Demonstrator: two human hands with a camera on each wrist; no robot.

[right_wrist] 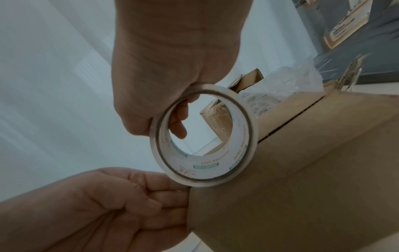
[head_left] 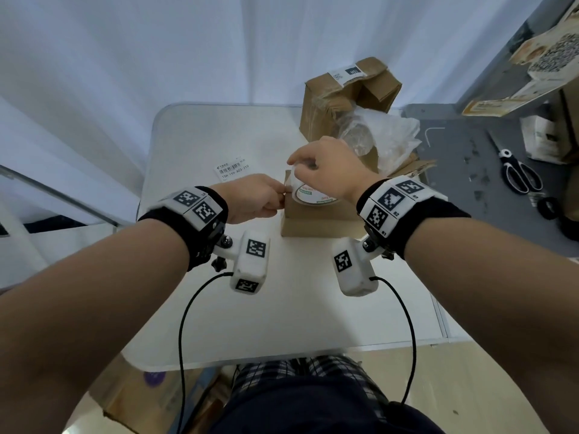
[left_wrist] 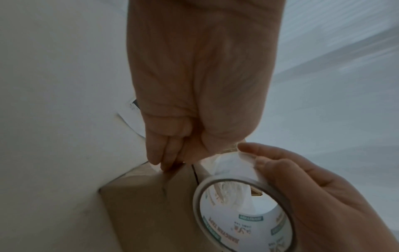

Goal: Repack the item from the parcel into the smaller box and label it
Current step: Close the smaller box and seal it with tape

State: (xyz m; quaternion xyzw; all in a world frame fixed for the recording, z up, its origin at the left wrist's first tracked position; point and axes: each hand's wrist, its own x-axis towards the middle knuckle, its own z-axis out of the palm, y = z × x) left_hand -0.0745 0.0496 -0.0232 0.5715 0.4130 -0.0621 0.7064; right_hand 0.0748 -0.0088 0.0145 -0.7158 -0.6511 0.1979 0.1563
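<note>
1. A white table (head_left: 194,308) carries everything; white curtains hang behind it and a grey floor lies to its right.
2. The small box (head_left: 316,222) stands mid-table, flaps shut.
3. The left hand (head_left: 250,197) pinches the tape end at the box's left top edge.
4. The right hand (head_left: 329,167) grips the tape roll (head_left: 313,197) over the box; its core's print is unreadable.
5. A label (head_left: 232,171) reading "15H-159-A03-210" lies left of the box.
6. The opened parcel (head_left: 341,98), with plastic wrap, sits behind.
7. Scissors (head_left: 518,173) lie on the floor.
</note>
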